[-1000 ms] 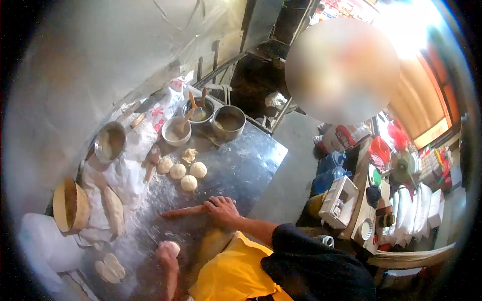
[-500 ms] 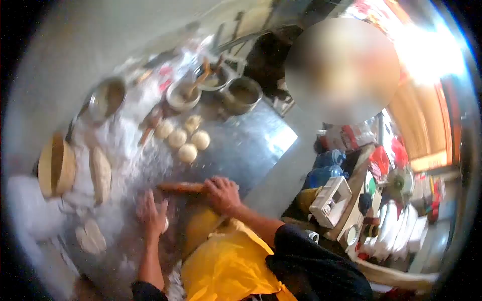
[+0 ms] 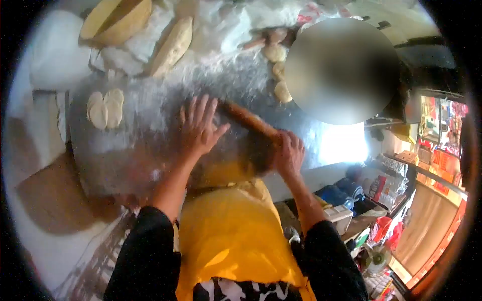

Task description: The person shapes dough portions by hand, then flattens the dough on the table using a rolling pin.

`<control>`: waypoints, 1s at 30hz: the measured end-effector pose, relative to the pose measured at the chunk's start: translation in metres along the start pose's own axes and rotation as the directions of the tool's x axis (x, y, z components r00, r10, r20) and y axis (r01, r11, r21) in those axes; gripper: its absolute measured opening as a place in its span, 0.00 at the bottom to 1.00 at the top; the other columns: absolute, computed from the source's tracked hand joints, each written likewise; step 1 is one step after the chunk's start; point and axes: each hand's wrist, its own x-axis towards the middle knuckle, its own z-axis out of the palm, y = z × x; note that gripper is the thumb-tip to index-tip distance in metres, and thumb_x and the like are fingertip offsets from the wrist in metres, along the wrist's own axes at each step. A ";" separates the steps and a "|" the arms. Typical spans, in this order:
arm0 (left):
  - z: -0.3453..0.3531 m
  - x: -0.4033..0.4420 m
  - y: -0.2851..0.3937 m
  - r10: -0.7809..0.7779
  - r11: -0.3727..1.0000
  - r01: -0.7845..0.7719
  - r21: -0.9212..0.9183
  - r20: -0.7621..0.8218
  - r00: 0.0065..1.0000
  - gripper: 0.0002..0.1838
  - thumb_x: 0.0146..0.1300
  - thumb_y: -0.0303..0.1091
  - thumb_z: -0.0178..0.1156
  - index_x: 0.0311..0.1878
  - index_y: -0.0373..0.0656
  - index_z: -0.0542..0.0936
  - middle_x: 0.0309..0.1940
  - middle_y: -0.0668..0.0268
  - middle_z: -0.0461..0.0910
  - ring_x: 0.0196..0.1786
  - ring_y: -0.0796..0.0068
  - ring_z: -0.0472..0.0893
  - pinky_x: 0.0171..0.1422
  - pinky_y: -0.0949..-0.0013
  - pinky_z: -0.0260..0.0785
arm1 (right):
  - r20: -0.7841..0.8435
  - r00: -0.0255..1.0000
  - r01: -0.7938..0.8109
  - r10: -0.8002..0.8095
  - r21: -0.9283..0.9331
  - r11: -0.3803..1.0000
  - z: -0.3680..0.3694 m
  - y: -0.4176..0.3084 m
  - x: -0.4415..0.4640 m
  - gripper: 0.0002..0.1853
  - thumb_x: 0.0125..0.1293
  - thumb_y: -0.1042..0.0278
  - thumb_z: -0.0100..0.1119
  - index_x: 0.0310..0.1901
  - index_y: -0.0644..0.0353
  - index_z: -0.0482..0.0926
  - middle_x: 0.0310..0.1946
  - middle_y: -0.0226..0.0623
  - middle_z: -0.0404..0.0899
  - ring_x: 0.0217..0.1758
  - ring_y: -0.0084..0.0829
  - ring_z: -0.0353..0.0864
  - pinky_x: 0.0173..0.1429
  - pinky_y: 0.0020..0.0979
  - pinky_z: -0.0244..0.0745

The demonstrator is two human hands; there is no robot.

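Note:
My right hand is wrapped round the near end of a wooden rolling pin, which slants away to the left just above or on the floured metal table. My left hand lies palm down to the left of the pin, fingers spread; whether dough is under it is hidden. Two flattened ovals of dough lie side by side at the table's left. Round dough balls sit beyond the pin, partly covered by a blurred disc. At the back rests a long, floured loaf-shaped piece.
A pale yellow round container stands at the back left beside white cloth or plastic sheeting. A yellow apron covers my front along the table's near edge. Blue bottles and a white crate stand to the right.
My view has swung right, so the table's contents sit differently in it. The pin now slants more steeply in view, still in my right hand. My left hand's fingers are spread wider.

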 end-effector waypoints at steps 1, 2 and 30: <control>0.003 -0.004 -0.005 0.024 0.994 -0.024 -0.108 -0.006 1.000 0.46 0.78 0.70 0.52 0.88 0.53 0.59 0.88 0.59 0.55 0.90 0.47 0.50 0.89 0.31 0.34 | 0.074 0.997 0.009 -0.011 0.021 1.000 -0.006 -0.007 -0.004 0.26 0.67 0.63 0.71 0.67 0.46 0.80 0.67 0.38 0.77 0.67 0.48 0.75 0.68 0.50 0.69; 0.001 0.007 -0.011 0.054 0.977 -0.064 -0.204 -0.055 0.997 0.45 0.78 0.70 0.51 0.88 0.53 0.59 0.88 0.58 0.55 0.90 0.47 0.51 0.89 0.33 0.34 | 0.108 0.994 0.029 -0.033 0.042 0.999 -0.010 -0.013 0.010 0.25 0.67 0.65 0.71 0.66 0.46 0.80 0.66 0.37 0.77 0.64 0.47 0.77 0.65 0.49 0.70; -0.035 -0.016 -0.076 0.045 0.936 -0.042 -0.348 0.001 0.999 0.09 0.72 0.38 0.68 0.42 0.45 0.81 0.73 0.54 0.74 0.79 0.44 0.69 0.79 0.40 0.63 | 0.141 0.901 0.393 -0.410 0.138 0.909 -0.006 -0.103 0.016 0.27 0.71 0.63 0.65 0.72 0.50 0.76 0.71 0.40 0.77 0.71 0.45 0.79 0.65 0.53 0.74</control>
